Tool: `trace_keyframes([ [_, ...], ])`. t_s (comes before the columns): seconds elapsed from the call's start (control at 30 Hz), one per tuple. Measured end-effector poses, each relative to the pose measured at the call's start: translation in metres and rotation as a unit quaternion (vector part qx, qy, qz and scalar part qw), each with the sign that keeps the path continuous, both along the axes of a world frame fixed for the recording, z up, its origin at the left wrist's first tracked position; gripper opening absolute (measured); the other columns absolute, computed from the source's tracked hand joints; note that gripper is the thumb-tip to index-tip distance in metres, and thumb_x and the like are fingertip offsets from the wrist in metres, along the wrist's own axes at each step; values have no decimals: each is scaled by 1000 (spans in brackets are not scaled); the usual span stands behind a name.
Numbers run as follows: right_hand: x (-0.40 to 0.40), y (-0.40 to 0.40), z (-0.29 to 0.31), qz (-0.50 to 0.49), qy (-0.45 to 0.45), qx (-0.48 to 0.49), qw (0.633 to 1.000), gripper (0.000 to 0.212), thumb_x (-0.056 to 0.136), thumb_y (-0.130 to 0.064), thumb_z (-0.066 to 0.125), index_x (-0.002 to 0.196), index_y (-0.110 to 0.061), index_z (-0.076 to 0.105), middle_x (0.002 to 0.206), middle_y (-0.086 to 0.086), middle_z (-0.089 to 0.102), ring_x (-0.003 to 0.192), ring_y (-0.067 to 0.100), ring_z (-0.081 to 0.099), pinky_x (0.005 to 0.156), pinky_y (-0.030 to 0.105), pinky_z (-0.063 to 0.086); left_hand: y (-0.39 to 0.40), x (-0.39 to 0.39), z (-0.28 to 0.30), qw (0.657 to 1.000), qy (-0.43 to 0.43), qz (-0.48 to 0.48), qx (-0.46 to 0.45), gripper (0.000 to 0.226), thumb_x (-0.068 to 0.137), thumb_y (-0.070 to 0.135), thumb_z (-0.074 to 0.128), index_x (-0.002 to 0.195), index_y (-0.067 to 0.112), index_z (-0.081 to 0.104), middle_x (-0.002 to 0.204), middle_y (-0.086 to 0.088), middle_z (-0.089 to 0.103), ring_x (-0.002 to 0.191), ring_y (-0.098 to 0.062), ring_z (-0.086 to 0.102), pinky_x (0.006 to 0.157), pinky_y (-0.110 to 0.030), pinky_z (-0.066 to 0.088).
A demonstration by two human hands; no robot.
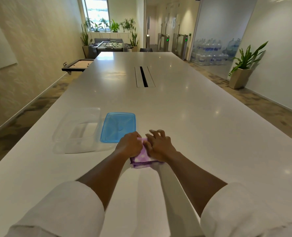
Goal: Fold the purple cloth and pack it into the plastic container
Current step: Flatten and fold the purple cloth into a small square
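Observation:
The purple cloth (142, 159) with white dots lies folded into a small stack on the white table (193, 117), close in front of me. My left hand (130, 145) rests on its left part with the fingers curled onto the fabric. My right hand (159, 145) presses on its right part, fingers spread and bent over the far edge. Both hands cover most of the cloth. The clear plastic container (76, 132) stands open to the left of the hands. Its blue lid (118, 127) lies flat between the container and the cloth.
A cable slot (144, 76) runs along the middle of the long table. The table's left edge is near the container. Potted plants, a foosball table and stacked water bottles stand far off in the room.

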State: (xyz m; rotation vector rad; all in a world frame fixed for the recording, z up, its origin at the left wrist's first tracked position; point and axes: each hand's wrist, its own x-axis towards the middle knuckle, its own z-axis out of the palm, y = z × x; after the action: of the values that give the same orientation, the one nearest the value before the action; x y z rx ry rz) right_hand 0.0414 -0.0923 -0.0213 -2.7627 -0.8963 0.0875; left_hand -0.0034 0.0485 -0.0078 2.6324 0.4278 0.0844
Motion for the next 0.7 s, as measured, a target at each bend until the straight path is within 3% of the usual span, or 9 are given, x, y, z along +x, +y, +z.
trace_keyframes([
  [0.13,-2,2,-3,-15,16,2,1000,52,100,-40,25,147,-19,31,161,2,19,149,27,3,114,53,19,-12,-2,-1,980,-173,-11,97,24,92,29,56,115,26,63,112,3,64,106,-19,58,87,-34,48],
  [0.2,-3,3,-4,-9,25,-8,1000,62,95,-45,38,150,-20,26,162,2,15,150,28,-1,117,54,15,-21,-4,0,971,-211,-44,101,27,93,26,52,116,24,65,114,3,67,104,-19,60,87,-34,47],
  [0.3,-4,1,-8,11,56,-11,998,94,80,-57,62,154,-23,16,163,0,8,150,28,-7,120,54,7,-30,-8,-7,974,-197,-84,71,32,99,26,39,115,22,66,112,2,69,99,-17,62,86,-32,49],
  [0.37,-5,-1,-11,24,70,-18,997,104,76,-59,67,156,-24,9,165,1,0,150,26,-14,121,54,0,-32,-11,-15,977,-184,-98,38,36,102,28,33,118,21,65,114,1,69,100,-16,63,89,-33,51],
  [0.5,-6,-4,-15,36,72,-10,997,105,81,-59,63,156,-23,0,165,3,-9,150,24,-19,122,50,-3,-27,-17,-32,980,-165,-107,10,45,104,38,25,132,22,56,126,0,65,114,-16,61,98,-35,50],
  [0.7,-7,-7,-14,54,68,-36,996,96,88,-59,54,155,-20,-4,164,3,-13,149,22,-22,122,48,-6,-24,-19,-47,984,-147,-104,4,59,100,53,15,144,26,44,145,2,53,139,-15,44,114,-37,39],
])
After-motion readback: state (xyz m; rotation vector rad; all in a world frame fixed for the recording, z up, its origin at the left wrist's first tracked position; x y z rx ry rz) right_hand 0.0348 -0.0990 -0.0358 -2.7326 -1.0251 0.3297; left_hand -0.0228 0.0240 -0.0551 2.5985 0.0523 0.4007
